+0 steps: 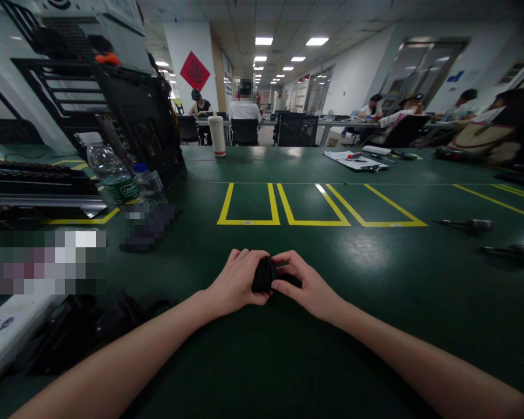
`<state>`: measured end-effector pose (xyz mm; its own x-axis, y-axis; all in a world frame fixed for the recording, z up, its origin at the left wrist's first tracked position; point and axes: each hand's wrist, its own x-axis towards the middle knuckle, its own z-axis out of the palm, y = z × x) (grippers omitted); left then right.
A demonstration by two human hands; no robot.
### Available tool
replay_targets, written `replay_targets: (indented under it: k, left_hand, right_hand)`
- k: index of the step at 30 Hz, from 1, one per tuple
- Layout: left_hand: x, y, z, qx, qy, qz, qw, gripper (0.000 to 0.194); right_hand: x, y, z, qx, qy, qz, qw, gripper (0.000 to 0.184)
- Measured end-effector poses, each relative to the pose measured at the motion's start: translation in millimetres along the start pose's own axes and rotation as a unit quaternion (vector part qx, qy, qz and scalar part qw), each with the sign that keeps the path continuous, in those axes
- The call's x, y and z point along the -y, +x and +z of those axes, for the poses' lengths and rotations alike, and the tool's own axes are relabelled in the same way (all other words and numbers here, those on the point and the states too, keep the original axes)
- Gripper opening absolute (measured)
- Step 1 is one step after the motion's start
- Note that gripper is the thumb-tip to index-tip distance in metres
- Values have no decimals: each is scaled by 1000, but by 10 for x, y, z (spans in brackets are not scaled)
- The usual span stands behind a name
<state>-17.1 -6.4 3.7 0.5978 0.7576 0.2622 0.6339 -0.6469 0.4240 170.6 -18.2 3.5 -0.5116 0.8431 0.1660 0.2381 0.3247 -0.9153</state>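
Between my two hands is a small black object [262,276], too dark for me to make out its kind. My left hand [240,278] is closed round its left side, thumb low and fingers over the top. From the right, my right hand [300,280] pinches the object's right edge with thumb and fingertips. The object is low over the green tabletop [262,349]; whether it touches the surface I cannot tell. Its underside and left part are hidden by my left hand.
Yellow tape frames [248,222] mark the table ahead. Two dark screwdriver-like tools [467,224] lie right, a clipboard [353,162] farther back. At left are plastic bottles [109,169], a black open-framed case [144,128] and dark items [91,320]. A white tumbler [217,135] stands behind; people sit beyond.
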Motion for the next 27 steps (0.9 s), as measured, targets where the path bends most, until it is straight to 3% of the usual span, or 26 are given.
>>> replay_targets:
  k: [7, 10, 13, 19, 24, 27]
  left_hand:
    - [-4, -7, -21, 3, -1, 9, 1000, 59]
    - [-6, -3, -13, -5, 9, 7, 1000, 59]
    - [-9, 3, -3, -3, 7, 3, 1000, 58]
    - [-11, 2, -10, -4, 5, 2, 1000, 59]
    - [-11, -5, -26, 9, -2, 7, 1000, 59]
    - [-1, -5, -9, -4, 3, 9, 1000, 59]
  right_hand:
    - [-9, -21, -24, 7, -37, -32, 999, 33]
    - [-31, -9, -16, 5, -7, -41, 999, 26]
    - [-26, 7, -5, 3, 23, -26, 999, 21]
    - [9, -2, -16, 9, 4, 5, 1000, 29]
    - [-28, -24, -23, 4, -28, -37, 999, 35]
    - [-36, -17, -22, 2, -11, -43, 999, 28]
